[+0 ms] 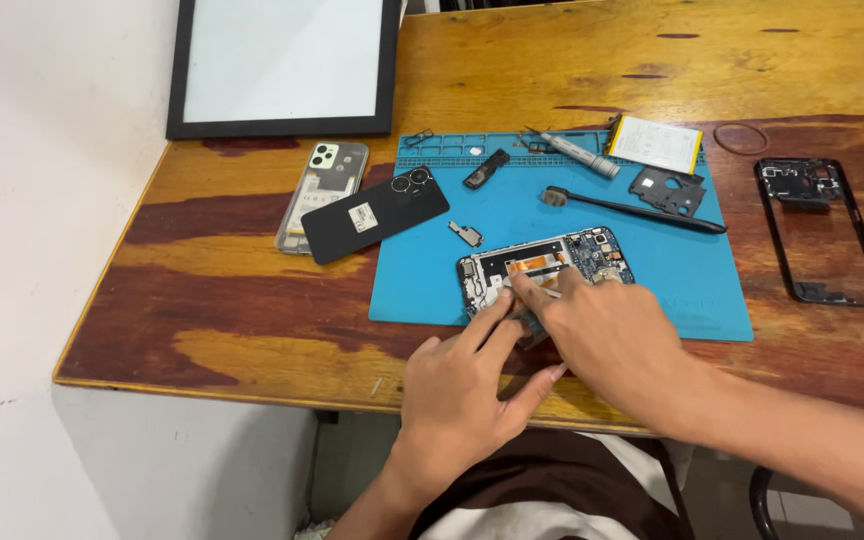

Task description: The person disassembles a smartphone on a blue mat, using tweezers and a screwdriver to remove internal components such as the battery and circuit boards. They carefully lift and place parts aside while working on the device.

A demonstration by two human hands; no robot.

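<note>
Head view: blue mat (422, 285) on wooden table (242, 330).

Opened phone (552, 265), circuit board and orange flex exposed, flat on the blue mat's near edge

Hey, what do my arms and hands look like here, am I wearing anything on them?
Both are bare: the left hand and right hand show no gloves, rings, watch or bracelets, and no sleeves cover either forearm as far as the picture shows.
</note>
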